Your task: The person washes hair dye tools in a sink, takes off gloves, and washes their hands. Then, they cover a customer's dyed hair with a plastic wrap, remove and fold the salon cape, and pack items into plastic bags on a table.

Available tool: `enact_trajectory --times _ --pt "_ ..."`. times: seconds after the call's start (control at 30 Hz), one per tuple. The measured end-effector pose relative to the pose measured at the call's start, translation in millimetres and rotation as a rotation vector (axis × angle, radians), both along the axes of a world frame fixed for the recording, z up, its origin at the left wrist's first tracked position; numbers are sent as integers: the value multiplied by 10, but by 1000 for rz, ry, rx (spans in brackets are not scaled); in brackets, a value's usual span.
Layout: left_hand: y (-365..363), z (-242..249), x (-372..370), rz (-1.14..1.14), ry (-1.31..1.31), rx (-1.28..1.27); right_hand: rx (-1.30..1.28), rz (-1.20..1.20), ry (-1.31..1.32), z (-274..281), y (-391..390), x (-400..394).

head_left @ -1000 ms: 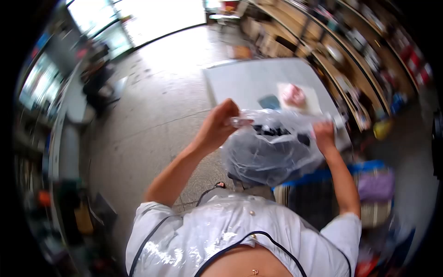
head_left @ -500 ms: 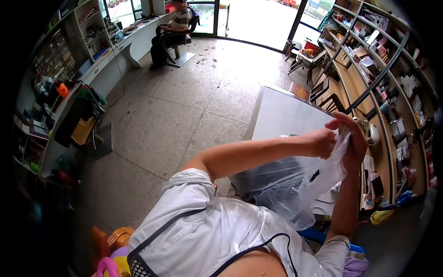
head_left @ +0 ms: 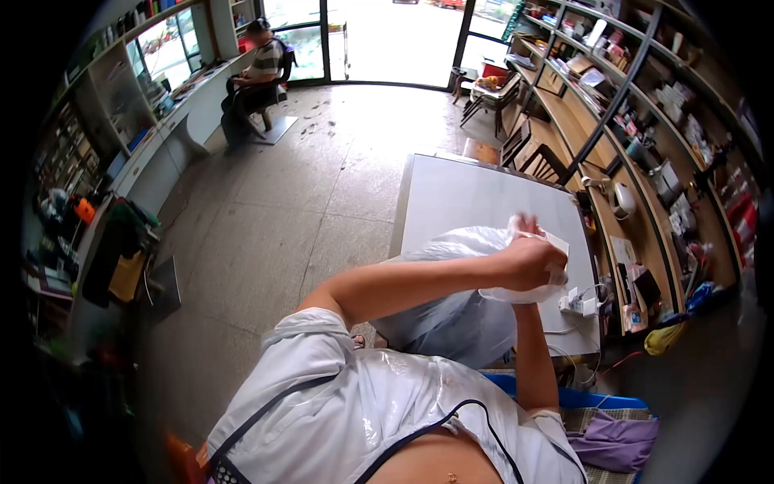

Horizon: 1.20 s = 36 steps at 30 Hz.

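A large clear plastic bag (head_left: 459, 319) hangs in front of my body and partly over the white-topped table (head_left: 472, 189). My left hand (head_left: 532, 264) is closed in a fist on the gathered top of the bag, with a band of plastic looped round it. Just behind it is my right hand (head_left: 526, 226), mostly hidden by the left hand and the plastic. Its visible fingers point up and are blurred, with film beside them; I cannot tell how they grip. The bag's contents do not show clearly.
White plugs with cables (head_left: 576, 302) lie at the table's right edge. Tall shelves (head_left: 617, 153) crowded with goods line the right side. A purple cloth (head_left: 617, 442) is at lower right. Across the room a person (head_left: 262, 64) sits near the glass doors, by a long counter (head_left: 173, 121).
My hands have come lower and closer together, the left now in front of the right. The bag's raised, twisted neck is now bunched and looped at the left hand. The view has shifted right.
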<state>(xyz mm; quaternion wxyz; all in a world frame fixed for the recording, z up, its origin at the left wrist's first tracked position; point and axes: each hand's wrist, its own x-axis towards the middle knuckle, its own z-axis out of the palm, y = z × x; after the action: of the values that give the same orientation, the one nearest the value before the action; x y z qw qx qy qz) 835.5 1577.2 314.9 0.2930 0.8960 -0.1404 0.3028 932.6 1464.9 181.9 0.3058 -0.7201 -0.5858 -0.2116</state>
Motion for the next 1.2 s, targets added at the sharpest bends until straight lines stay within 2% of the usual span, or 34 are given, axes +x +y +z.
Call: enact_trajectory --times 0.03,0.1,0.13,0.17,0.2,0.23,0.3,0.37,0.4,0.43,0.5,0.53,0.57,0.63,0.7,0.73,0.8,0.83,0.9,0.97,1.0,1.03,1.1,1.17,1.2 --pt "0 -18 46 -16 2 13 85 9 157 44 100 -36" --pt "70 2 61 112 354 -151 250 43 467 174 341 -132" --pt "240 249 -136 -117 327 -287 331 68 620 240 445 -161" --pt "292 262 -245 -68 240 -311 408 98 772 298 504 -164" --pt "353 332 -415 -68 344 -419 372 94 1054 358 470 -103" --pt "453 238 -516 -61 278 -451 327 87 1336 454 415 -57" --pt "586 168 -888 66 290 -407 329 52 1423 457 402 -52" --pt "555 -180 -1103 138 436 -309 472 268 1291 -143 505 282" --pt "404 -315 -1182 181 496 -245 482 273 1285 -4 547 193" --pt "260 -484 -1193 258 473 -195 446 384 1112 316 545 -119" --pt "186 -846 -1075 395 349 -167 230 806 1236 826 523 -637" --pt "283 -1093 -960 298 283 -427 141 721 932 837 529 -706" --pt "354 -1257 -868 196 263 -659 48 591 471 978 525 -795" --pt "401 -1411 -769 37 271 -1004 -116 652 243 1299 526 -1016" --pt "344 -1544 -694 -9 247 -1162 -160 667 131 1296 569 -1048" --pt "309 -1608 -656 -15 220 -1212 -152 664 128 1273 554 -1039" --pt "290 -1679 -580 7 156 -1269 -149 531 360 1164 553 -995" --pt "308 -1683 -556 15 123 -1297 -199 567 424 1067 538 -850" --pt "390 -1635 -540 22 90 -1349 -392 578 578 1233 396 -647" --pt "527 -1520 -583 4 86 -1389 -426 472 787 1400 41 -426" --pt "567 -1482 -591 -3 86 -1399 -447 398 640 1321 -117 -208" --pt "626 -1425 -619 -13 87 -1397 -449 391 637 1215 -247 -146" --pt "618 -1393 -599 -23 90 -1374 -183 265 757 962 -474 -131" --pt "517 -1407 -554 -20 89 -1318 -281 275 883 667 -386 -254" --pt "435 -1434 -511 -16 80 -1264 -280 220 766 521 -302 -354"
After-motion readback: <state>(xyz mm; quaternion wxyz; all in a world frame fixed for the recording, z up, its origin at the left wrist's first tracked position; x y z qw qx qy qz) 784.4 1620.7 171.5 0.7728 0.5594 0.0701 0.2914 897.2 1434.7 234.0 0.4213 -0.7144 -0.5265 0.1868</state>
